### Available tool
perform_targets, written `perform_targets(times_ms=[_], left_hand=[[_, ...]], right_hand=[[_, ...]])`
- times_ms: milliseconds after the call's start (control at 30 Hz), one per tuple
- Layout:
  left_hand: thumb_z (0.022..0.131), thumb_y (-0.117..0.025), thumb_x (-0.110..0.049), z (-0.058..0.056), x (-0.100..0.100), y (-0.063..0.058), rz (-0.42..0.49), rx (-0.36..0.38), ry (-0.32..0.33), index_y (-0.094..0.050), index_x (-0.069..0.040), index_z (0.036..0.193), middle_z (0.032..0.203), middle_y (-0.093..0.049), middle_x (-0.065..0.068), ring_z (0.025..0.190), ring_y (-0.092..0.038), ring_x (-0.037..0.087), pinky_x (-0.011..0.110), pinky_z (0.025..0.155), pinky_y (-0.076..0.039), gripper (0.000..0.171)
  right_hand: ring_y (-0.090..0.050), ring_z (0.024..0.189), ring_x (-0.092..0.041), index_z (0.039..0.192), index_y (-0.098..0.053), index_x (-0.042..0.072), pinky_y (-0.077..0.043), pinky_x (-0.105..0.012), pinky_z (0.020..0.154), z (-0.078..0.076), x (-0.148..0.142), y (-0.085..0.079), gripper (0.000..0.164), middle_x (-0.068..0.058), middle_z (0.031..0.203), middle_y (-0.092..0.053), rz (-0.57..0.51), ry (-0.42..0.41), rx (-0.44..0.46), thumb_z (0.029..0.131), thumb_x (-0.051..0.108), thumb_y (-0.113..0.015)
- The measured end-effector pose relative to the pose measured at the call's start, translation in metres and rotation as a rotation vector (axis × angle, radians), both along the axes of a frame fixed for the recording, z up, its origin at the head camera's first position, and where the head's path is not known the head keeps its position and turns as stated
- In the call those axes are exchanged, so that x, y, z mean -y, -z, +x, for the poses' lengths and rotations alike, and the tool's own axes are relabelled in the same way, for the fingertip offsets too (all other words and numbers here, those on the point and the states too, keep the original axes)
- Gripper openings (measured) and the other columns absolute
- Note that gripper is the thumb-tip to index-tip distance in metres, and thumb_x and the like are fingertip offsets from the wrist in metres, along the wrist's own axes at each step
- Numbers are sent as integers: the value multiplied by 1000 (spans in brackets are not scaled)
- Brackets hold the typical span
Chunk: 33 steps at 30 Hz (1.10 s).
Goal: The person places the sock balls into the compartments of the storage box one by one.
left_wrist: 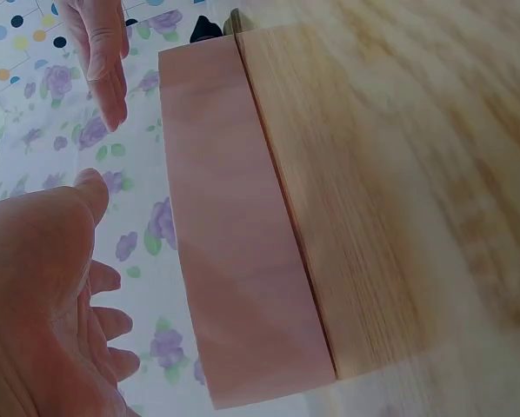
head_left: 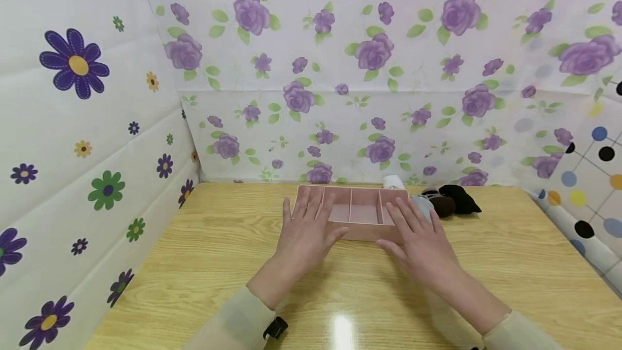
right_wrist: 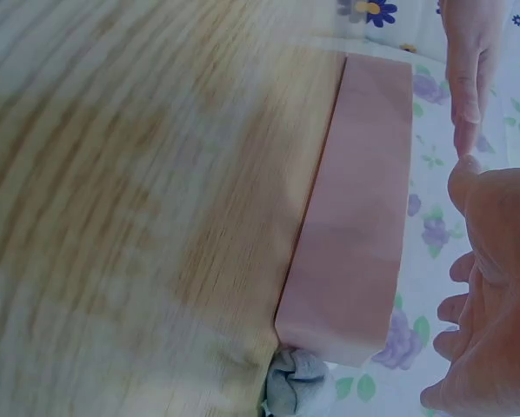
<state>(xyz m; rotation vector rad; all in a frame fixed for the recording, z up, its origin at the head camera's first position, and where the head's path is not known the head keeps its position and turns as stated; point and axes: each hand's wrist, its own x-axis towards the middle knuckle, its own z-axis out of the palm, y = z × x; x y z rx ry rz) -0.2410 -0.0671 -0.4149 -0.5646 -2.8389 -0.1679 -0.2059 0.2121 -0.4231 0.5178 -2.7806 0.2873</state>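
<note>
A pink divided box (head_left: 364, 231) stands on the wooden table, its compartments parted by thin upright walls. Over its left end hovers my left hand (head_left: 303, 236), fingers spread and palm down. My right hand (head_left: 423, 242) is held the same way over the right end. Neither hand holds anything. In the left wrist view the plain front wall of the box (left_wrist: 234, 226) lies beyond the left hand (left_wrist: 43, 295). The right wrist view has the right hand (right_wrist: 495, 287) above the level of the box's front (right_wrist: 351, 208). The visible compartments hold nothing.
Right of the box lies a cluster of soft, rolled fabric items: a light grey-blue one (head_left: 423, 207), a brown one (head_left: 442, 204) and a black one (head_left: 461, 200). A white item (head_left: 392, 181) peeks out behind the box. Flowered sheets (head_left: 340, 69) hang behind the table (head_left: 218, 263).
</note>
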Motion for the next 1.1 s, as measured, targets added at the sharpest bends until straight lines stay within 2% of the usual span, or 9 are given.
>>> perform_targets(times_ms=[133,333,600,800,967,1100], left_hand=[[111,-39,-71,-1,1,0,14,0,-5,-22,-20,179,185,-9,7,169,0,35,71,131,2,86],[112,-37,-71,-5,2,-1,27,13,-9,-17,-18,179,185,-7,7,169,2,35,72,130,0,88],[113,-45,-66,-12,4,-1,67,18,-11,-22,-14,178,185,-10,10,169,-3,36,75,130,-5,87],[113,-47,-65,-19,5,0,113,65,-28,-15,-17,179,185,-5,9,169,-4,35,74,130,-1,87],[112,-46,-67,-25,6,2,140,81,-43,-19,-18,179,185,-3,8,170,-2,34,72,130,3,87],[112,-44,-69,-28,6,2,136,82,-53,-20,-17,179,185,-5,9,170,-2,34,74,130,1,88]], right_hand=[[-17,167,-43,175,-31,9,-6,-70,132,1,-1,-2,85,-19,181,-24,-9,4,22,111,56,-61],[-15,167,-43,176,-28,9,-5,-69,132,0,-3,-5,85,-20,181,-21,-6,14,54,112,55,-59],[-17,167,-44,176,-29,9,-7,-71,131,-3,-5,-6,85,-21,181,-23,-12,18,51,112,57,-59],[-21,165,-46,175,-31,7,-14,-74,129,-6,-7,-5,84,-21,180,-25,0,18,30,111,55,-61],[-17,167,-45,176,-28,8,-12,-74,129,-9,-9,-4,85,-20,182,-21,-6,29,65,112,56,-58],[-17,166,-46,176,-27,8,-13,-75,129,-11,-11,-3,84,-21,181,-21,-6,37,71,113,55,-57]])
